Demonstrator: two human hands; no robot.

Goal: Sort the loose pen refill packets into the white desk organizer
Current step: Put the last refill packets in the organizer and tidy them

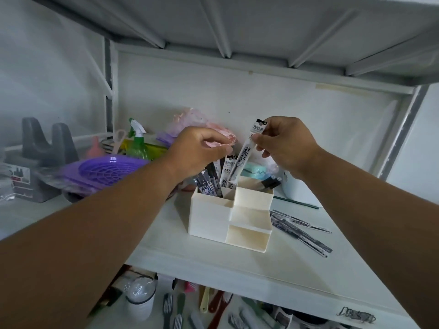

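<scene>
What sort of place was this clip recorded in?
Probably a storage or stockroom shelf unit, perhaps in a small shop. White metal shelving holds mixed household goods: a purple basket, a green spray bottle, and combs or brushes laid out on the tier below the white desk organizer.

Clutter on a white metal shelf unit (166,252)

A purple plastic slotted basket (107,170) lies at left beside a green spray bottle with a white trigger (137,142); pink crumpled plastic bags (190,122) sit behind, and a white tub (297,188) stands at right. Combs (180,309) lie below.
</scene>
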